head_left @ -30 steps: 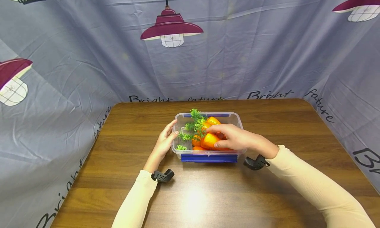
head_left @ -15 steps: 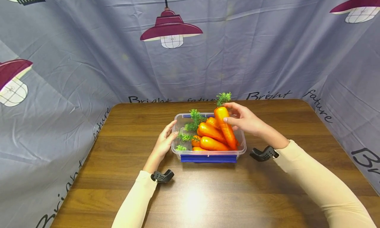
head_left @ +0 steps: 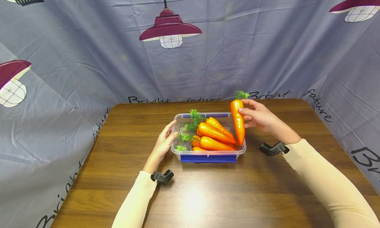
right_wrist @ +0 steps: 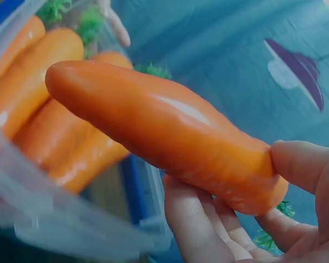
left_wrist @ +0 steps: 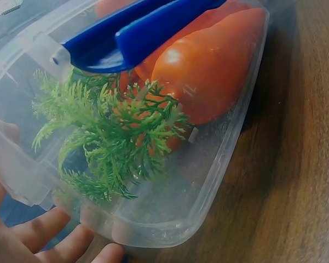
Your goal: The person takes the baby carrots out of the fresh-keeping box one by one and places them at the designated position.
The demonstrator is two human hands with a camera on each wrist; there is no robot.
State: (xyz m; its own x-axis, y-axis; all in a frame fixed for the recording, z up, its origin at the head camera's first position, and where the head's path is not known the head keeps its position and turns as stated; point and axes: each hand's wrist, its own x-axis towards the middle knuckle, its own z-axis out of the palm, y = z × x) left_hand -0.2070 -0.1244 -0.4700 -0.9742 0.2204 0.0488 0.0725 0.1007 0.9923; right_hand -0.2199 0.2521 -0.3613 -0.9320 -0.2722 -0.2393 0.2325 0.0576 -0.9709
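My right hand (head_left: pixel 258 117) holds an orange carrot (head_left: pixel 238 122) with a green leafy top, thumb on one side and fingers on the other. The carrot stands nearly upright over the right end of a clear plastic container (head_left: pixel 209 153), its tip down near the rim. In the right wrist view the carrot (right_wrist: pixel 164 131) fills the middle, pinched at its thick end. Several more carrots (head_left: pixel 216 132) lie in the container, leafy tops to the left. At the container's left end my left hand (head_left: pixel 164 143) touches the wall with its fingers (left_wrist: pixel 44 227) fairly straight.
Blue latch flaps (head_left: pixel 208 158) hang on the container's long sides. It stands on a brown wooden table (head_left: pixel 133 129). Behind the table hangs a grey-blue curtain (head_left: pixel 237 56) printed with lamps and lettering. Each wrist wears a black camera mount (head_left: pixel 162 177).
My right hand has lifted a carrot out of the pile and moved it to the right, turning it more upright. The left hand and container have stayed in place.
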